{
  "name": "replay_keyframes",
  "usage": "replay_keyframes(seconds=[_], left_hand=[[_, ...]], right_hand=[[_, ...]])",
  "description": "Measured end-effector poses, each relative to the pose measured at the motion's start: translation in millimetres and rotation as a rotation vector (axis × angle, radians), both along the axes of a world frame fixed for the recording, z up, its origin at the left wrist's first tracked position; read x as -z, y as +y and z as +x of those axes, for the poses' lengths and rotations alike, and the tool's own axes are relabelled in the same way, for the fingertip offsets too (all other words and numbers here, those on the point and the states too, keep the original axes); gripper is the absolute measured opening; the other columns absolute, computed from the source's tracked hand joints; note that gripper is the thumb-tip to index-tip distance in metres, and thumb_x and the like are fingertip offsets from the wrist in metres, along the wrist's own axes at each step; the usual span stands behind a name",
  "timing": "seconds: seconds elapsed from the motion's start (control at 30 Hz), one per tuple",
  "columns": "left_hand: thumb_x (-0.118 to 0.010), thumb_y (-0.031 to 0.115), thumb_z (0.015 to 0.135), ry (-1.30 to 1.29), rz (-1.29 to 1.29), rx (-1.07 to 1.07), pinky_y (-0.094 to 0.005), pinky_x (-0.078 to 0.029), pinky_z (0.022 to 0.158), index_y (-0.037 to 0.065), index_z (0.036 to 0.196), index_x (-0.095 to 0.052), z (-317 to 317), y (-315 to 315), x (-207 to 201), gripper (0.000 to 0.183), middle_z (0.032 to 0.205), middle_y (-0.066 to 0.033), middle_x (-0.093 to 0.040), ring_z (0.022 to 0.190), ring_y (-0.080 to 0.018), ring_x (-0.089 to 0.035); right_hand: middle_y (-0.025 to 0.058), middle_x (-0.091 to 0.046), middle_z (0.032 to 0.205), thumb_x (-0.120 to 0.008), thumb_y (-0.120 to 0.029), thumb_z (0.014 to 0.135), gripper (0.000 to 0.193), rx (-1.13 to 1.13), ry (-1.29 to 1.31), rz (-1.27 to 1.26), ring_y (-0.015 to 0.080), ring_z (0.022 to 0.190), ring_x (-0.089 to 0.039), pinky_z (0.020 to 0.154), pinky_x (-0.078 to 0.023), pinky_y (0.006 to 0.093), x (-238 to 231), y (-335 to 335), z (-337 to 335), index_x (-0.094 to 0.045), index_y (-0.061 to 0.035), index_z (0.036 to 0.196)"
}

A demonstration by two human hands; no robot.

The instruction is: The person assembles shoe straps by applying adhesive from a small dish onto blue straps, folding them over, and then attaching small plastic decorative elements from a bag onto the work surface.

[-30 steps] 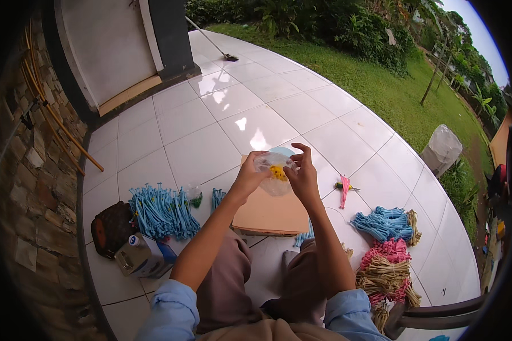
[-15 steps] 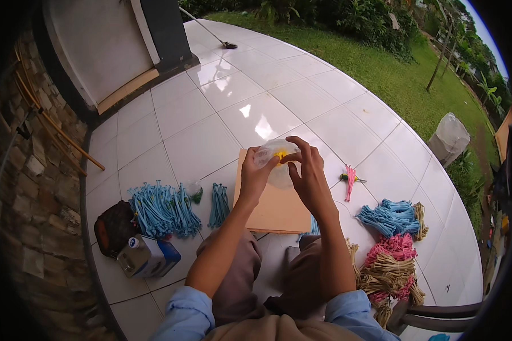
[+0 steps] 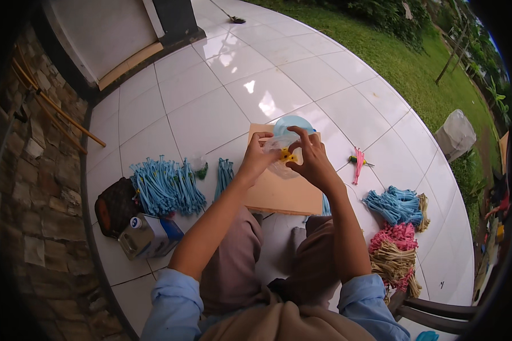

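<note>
A clear plastic bag (image 3: 279, 169) hangs above a tan board, with several small yellow pieces (image 3: 289, 155) with dark centres in it. My left hand (image 3: 257, 159) grips the bag's left side, thumb pointing toward the yellow pieces. On the bag's right side is my right hand (image 3: 316, 162), its fingers curled at the mouth and its thumb near the yellow pieces. Whether those fingertips pinch the film or a piece is too small to make out. Beneath lies the board (image 3: 267, 196), and a light blue round dish (image 3: 294, 123) shows at its far edge.
Bundles of blue cords (image 3: 164, 184) lie left, beside a dark bag (image 3: 115, 204) and a metal can (image 3: 148, 237). At right are blue cords (image 3: 393, 204), tan cords (image 3: 393, 260) and a pink bundle (image 3: 358, 163). A dark chair part (image 3: 438, 312) stands at lower right.
The plastic bag has opened out, showing the yellow pieces more clearly. My right fingers have shifted on its mouth. The view has tilted, and the blue dish has come into sight.
</note>
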State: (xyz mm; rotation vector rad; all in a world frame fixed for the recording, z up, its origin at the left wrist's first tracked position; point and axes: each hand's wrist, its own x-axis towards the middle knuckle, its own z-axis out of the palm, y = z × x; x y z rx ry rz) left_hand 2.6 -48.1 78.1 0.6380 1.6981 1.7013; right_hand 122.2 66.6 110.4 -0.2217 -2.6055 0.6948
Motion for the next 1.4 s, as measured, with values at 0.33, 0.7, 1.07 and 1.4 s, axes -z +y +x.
replay_keyframes(seconds=[0.33, 0.7, 1.07, 1.4], left_hand=[[-0.044, 0.02, 0.089, -0.108, -0.211, 0.093, -0.0309, -0.051, 0.068, 0.013, 0.117, -0.037, -15, 12, 25, 0.03, 0.099, -0.0091, -0.048, 0.09, -0.0167, -0.053], [-0.06, 0.028, 0.078, 0.263, -0.619, 0.053, -0.0389, -0.045, 0.084, 0.005, 0.12, -0.038, -23, 28, 71, 0.052, 0.112, -0.02, -0.051, 0.101, -0.0326, -0.054], [-0.064, 0.023, 0.08, 0.45, 0.007, 0.107, -0.0333, -0.046, 0.084, 0.004, 0.119, -0.047, 10, 20, -33, 0.046, 0.101, -0.0151, -0.057, 0.096, -0.0217, -0.057], [-0.055, 0.009, 0.085, -0.229, 0.117, 0.066, -0.0268, -0.054, 0.074, -0.006, 0.101, -0.053, 13, 48, 8, 0.022, 0.096, -0.0125, -0.059, 0.086, -0.0187, -0.062]], right_hand=[[-0.0031, -0.058, 0.079, -0.067, -0.01, 0.07, 0.062, -0.082, -0.017, -0.061, 0.0238, 0.097, -0.044, 0.095, -0.023, 0.0456, 19, 6, -17, -0.035, -0.0164, 0.123], [-0.003, -0.061, 0.078, -0.069, -0.015, 0.072, 0.054, 0.17, 0.238, -0.328, 0.0209, 0.092, -0.042, 0.087, -0.031, 0.039, 10, 19, -17, -0.041, -0.0173, 0.118], [0.0074, -0.059, 0.077, -0.068, -0.009, 0.074, 0.059, 0.031, 0.222, -0.551, 0.0131, 0.068, -0.057, 0.066, -0.046, 0.0278, 2, 31, 10, -0.031, -0.0096, 0.121], [0.0127, -0.061, 0.072, -0.064, -0.006, 0.077, 0.049, 0.242, 0.105, -0.972, 0.0157, 0.057, -0.061, 0.051, -0.049, 0.025, 37, 39, -7, -0.032, -0.001, 0.113]])
